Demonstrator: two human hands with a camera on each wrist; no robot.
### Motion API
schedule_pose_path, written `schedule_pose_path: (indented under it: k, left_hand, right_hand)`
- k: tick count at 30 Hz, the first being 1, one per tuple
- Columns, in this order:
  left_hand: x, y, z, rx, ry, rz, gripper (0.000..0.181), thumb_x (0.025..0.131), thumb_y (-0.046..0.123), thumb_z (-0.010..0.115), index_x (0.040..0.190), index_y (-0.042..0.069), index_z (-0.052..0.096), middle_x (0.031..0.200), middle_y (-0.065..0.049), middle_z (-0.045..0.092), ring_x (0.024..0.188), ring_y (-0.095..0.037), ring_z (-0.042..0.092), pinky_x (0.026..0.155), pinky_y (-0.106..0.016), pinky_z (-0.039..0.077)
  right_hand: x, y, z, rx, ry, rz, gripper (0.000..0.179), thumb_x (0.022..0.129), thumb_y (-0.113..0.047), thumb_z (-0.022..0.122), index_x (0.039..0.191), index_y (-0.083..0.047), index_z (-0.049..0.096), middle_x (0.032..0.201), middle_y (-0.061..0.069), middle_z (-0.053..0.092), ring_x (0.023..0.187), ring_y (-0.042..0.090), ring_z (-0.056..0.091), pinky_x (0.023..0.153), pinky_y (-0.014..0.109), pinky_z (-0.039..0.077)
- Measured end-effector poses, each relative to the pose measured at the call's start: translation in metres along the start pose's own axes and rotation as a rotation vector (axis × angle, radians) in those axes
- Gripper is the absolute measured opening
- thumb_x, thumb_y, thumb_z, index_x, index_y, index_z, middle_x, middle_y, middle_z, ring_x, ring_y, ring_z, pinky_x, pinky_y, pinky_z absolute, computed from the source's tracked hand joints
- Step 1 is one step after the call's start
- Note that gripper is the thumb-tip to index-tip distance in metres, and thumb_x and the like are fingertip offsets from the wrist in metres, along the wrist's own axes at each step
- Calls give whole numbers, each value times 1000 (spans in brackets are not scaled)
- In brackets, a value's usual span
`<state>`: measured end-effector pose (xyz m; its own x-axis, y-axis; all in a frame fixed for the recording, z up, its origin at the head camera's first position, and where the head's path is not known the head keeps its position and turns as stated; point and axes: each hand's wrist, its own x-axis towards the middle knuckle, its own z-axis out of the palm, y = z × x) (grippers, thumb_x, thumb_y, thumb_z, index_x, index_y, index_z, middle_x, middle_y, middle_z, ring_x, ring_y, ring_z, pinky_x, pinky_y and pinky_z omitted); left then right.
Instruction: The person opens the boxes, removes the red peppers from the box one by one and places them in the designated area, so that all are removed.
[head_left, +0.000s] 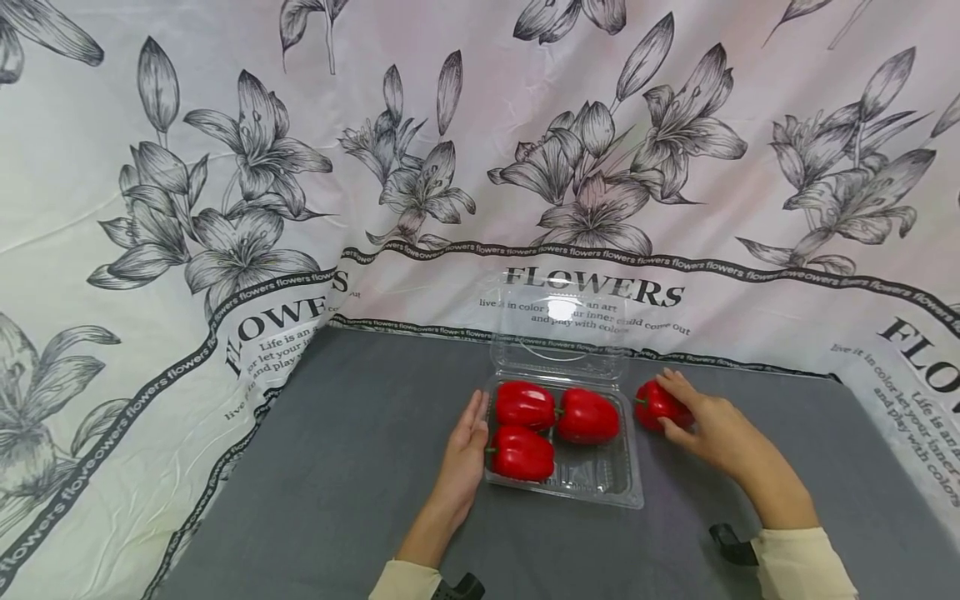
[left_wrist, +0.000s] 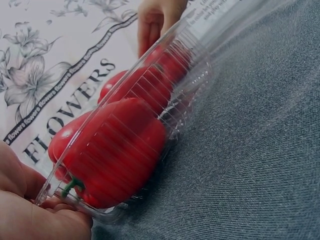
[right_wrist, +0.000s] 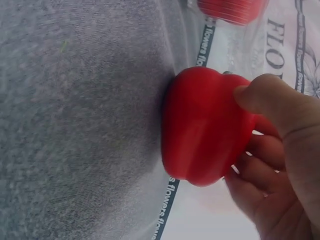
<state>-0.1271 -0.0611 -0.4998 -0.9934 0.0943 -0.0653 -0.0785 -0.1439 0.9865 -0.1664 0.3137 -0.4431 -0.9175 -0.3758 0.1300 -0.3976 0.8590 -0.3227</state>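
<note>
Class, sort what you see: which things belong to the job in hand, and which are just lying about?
Part of the job:
clear container, lid open
three red peppers inside it
fourth red pepper, held by the right hand
left hand, touching the container

Only surroundings:
flower-printed cloth behind
grey surface underneath

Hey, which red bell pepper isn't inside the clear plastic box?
The glossy red bell pepper held by the right hand; the other three sit inside the hinged clear plastic box.
</note>
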Motion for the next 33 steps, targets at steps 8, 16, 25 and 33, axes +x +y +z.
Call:
schedule_pose_path:
  k: [8,16,25,33]
  left_hand:
    - [-1,1,0,-5,-1,9,61,114,12,40,170,9,15,175,-6,25,163,-28,16,130,-53,15]
    - [-2,0,0,-7,-11,25,60,114,9,38,170,6,15,175,-8,24,163,-30,15,130,-54,13]
    - [-1,-1,1,-5,1,0,61,114,12,39,170,9,15,175,-6,24,163,-28,16,130,-53,15]
    - [0,-2,1,-8,3,5,61,114,12,40,171,11,16,175,-6,24,163,-28,17,130,-52,16]
  right_hand:
    - [1,3,0,16,-20,4,72,95,-14,77,156,5,45,163,29,39,116,50,68,95,65,56]
    - [0,2,-2,10,-28,0,72,96,-17,76,156,6,44,164,30,37,105,45,73,94,65,55]
    - [-2,-9,-10,13,-6,-19,72,96,-15,76,158,3,43,163,28,39,81,22,70,91,62,57]
    - [-3,-29,-17,33,-2,-9,75,99,-21,76,162,-2,40,168,21,36,111,42,72,100,67,52]
